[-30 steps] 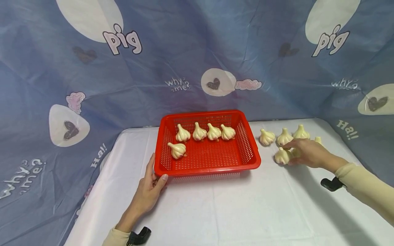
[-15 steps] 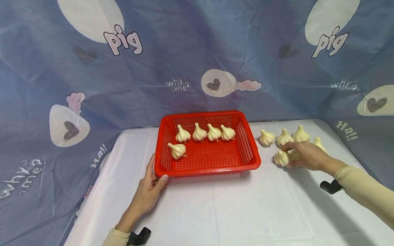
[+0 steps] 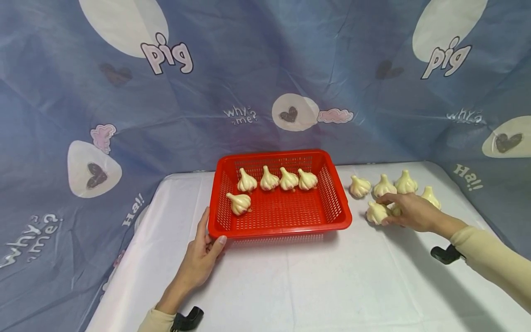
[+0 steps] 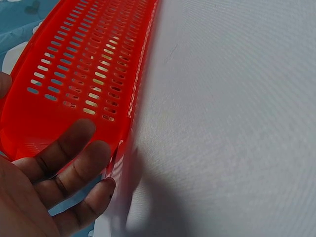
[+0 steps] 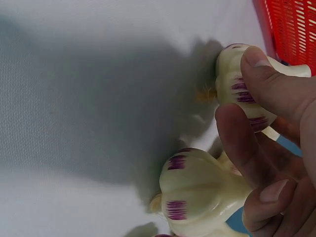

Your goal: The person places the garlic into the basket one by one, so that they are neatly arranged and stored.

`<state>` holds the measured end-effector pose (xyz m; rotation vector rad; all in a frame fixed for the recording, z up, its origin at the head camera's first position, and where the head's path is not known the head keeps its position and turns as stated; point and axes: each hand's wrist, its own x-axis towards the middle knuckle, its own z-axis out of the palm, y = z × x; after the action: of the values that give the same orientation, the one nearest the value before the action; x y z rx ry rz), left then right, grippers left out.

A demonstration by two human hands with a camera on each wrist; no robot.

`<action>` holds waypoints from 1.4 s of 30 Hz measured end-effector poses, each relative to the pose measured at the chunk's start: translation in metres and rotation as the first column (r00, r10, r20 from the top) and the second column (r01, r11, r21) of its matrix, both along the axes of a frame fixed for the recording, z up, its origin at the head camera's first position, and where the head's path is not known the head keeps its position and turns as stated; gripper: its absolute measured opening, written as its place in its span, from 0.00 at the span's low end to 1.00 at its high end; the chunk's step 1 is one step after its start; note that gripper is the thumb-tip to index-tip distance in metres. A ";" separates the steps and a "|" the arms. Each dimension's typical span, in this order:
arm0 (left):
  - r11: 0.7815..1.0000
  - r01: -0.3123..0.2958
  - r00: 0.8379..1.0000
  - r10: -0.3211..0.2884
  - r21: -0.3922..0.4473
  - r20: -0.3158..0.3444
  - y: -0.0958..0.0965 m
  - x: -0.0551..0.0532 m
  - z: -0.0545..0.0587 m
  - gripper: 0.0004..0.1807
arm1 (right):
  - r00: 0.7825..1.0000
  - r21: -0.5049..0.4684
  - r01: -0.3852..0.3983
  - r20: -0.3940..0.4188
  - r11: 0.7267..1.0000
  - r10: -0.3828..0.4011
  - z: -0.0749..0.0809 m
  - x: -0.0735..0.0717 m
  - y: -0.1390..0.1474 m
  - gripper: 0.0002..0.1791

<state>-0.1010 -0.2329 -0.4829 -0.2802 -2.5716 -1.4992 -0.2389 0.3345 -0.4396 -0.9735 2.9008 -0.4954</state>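
My right hand (image 3: 408,212) pinches a garlic bulb (image 3: 377,213) between thumb and fingers, to the right of a red plastic basket (image 3: 274,229). In the right wrist view the thumb lies over this garlic bulb (image 5: 234,81), its neck toward the basket. Another garlic bulb (image 5: 197,192) stands right beside it, partly hidden by the hand in the head view. My left hand (image 3: 199,258) holds the basket's near left corner, thumb on the front rim and index finger along the side. In the left wrist view, loosely bent fingers (image 4: 79,170) lie by the basket wall (image 4: 74,94).
Several garlic bulbs (image 3: 269,179) rest inside the basket, most along its far side and one at the left. More garlic bulbs (image 3: 383,186) stand on the white-covered table (image 3: 332,286) beyond the right hand. A blue printed cloth (image 3: 232,69) hangs behind.
The right hand has shifted slightly left and nearer, and the pinched bulb has moved with it, its neck now leaning left. The left hand and basket have stayed put.
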 end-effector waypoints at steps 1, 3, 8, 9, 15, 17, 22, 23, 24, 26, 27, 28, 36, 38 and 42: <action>1.000 -0.001 1.000 0.001 -0.001 0.000 0.000 0.000 0.000 0.47 | 1.000 -0.012 0.002 0.019 1.000 -0.002 0.001 0.000 0.000 0.31; 1.000 -0.001 1.000 0.001 -0.001 0.001 0.000 0.000 -0.001 0.47 | 0.998 -0.039 0.010 0.055 0.999 -0.008 0.003 0.002 0.000 0.32; 1.000 -0.004 1.000 0.004 0.003 0.006 0.000 0.001 -0.001 0.47 | 0.993 -0.157 0.024 0.115 0.987 -0.006 0.009 0.002 0.002 0.29; 1.000 -0.004 1.000 0.004 0.003 0.005 0.000 0.001 -0.002 0.47 | 0.992 -0.184 0.026 0.125 0.983 -0.003 0.010 0.001 0.002 0.28; 1.000 -0.004 1.000 0.004 -0.001 -0.001 -0.001 0.001 -0.001 0.47 | 0.984 -0.239 0.080 0.173 0.968 -0.039 0.022 -0.002 0.000 0.25; 1.000 -0.006 1.000 0.006 -0.004 -0.006 -0.002 0.001 -0.001 0.47 | 0.985 -0.230 0.100 0.159 0.968 -0.064 0.027 -0.004 -0.002 0.25; 1.000 -0.005 1.000 0.004 -0.010 -0.015 -0.002 0.000 -0.001 0.47 | 0.987 -0.215 0.133 0.117 0.968 -0.110 0.037 -0.009 -0.012 0.25; 1.000 -0.004 1.000 0.004 -0.011 -0.017 -0.001 0.000 -0.001 0.47 | 0.986 -0.222 0.139 0.123 0.965 -0.114 0.039 -0.010 -0.014 0.25; 1.000 -0.003 1.000 0.003 -0.013 -0.018 -0.001 0.000 -0.001 0.47 | 0.985 -0.224 0.146 0.127 0.963 -0.120 0.041 -0.011 -0.017 0.25; 1.000 -0.003 1.000 0.003 -0.014 -0.018 -0.001 0.000 -0.001 0.47 | 0.984 -0.235 0.152 0.131 0.960 -0.123 0.045 -0.014 -0.022 0.25; 1.000 -0.004 1.000 0.003 -0.013 -0.019 -0.001 0.000 -0.001 0.47 | 0.984 -0.241 0.152 0.129 0.959 -0.123 0.046 -0.016 -0.025 0.25; 1.000 -0.004 1.000 0.004 -0.013 -0.020 -0.001 0.000 -0.001 0.47 | 0.983 -0.249 0.156 0.134 0.956 -0.125 0.048 -0.018 -0.027 0.26; 1.000 -0.002 1.000 0.001 -0.007 -0.019 -0.001 0.000 0.000 0.47 | 0.964 -0.264 0.234 0.186 0.936 -0.188 0.064 -0.029 -0.051 0.29; 1.000 -0.001 1.000 0.001 -0.007 -0.019 -0.001 0.000 0.000 0.47 | 0.963 -0.273 0.233 0.201 0.933 -0.182 0.066 -0.030 -0.058 0.30; 1.000 -0.002 1.000 0.002 -0.010 -0.019 -0.001 0.000 0.000 0.47 | 0.972 -0.301 0.191 0.191 0.934 -0.137 0.069 -0.034 -0.071 0.32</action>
<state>-0.1009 -0.2339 -0.4828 -0.2919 -2.5652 -1.4758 -0.2725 0.2636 -0.3705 -0.6743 2.8136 -1.0304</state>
